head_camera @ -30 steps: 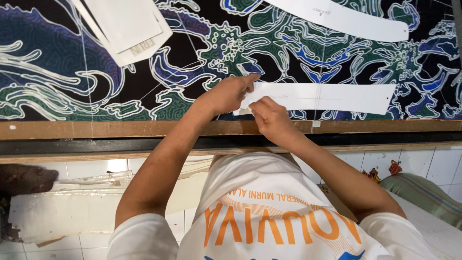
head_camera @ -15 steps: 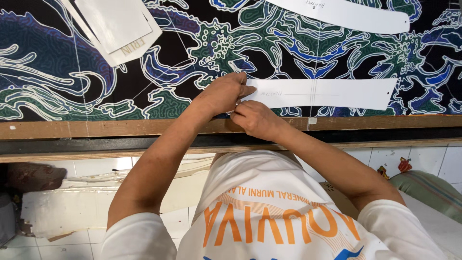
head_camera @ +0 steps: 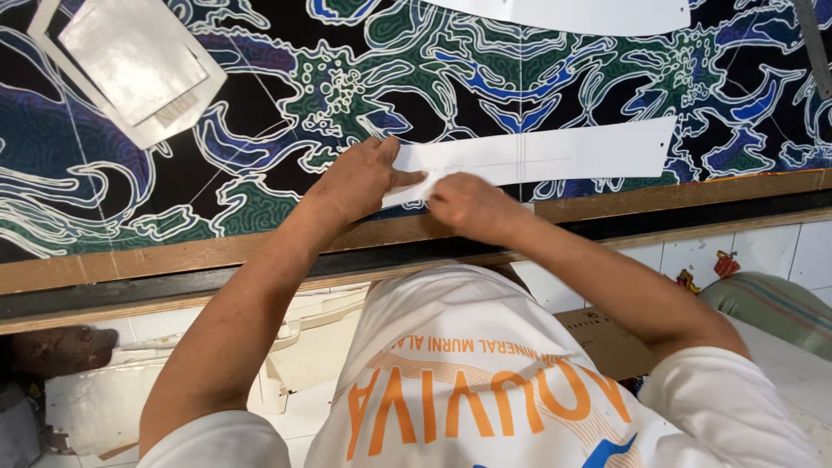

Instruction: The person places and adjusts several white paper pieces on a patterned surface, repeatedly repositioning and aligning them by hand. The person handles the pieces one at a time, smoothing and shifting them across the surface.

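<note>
Nearest the camera, at the bottom of the frame, is the person's white shirt with orange lettering (head_camera: 485, 390), and both bare forearms rise from it toward the middle of the picture.

Since a second ago the two hands have drawn closer together at the near end of the long white paper strip (head_camera: 555, 154). The left hand (head_camera: 360, 180) stayed flat on the strip's left end, fingers held together and laid forward, thumb pointing right along the paper. The right hand (head_camera: 468, 206) has slid a little leftward and now sits just beside the left thumb, curled downward with its fingertips pressed onto the strip's lower edge; whether it pinches a pencil or chalk I cannot tell, since the knuckles hide the tips. The strip itself has hardly shifted: it lies in the middle of the frame, running right from the hands, parallel to the table's wooden edge (head_camera: 693, 192). So the paper looks pinned in place and worked at its left end.

Under it spreads a dark patterned cloth (head_camera: 286, 104) with blue, green and white swirls. At upper left lies a stack of white paper pieces (head_camera: 130, 69); another white paper shape (head_camera: 589, 16) crosses the top edge. Below the table, white floor tiles (head_camera: 780, 251), a cardboard box (head_camera: 607, 342) and a striped bundle (head_camera: 771, 303) at right.
</note>
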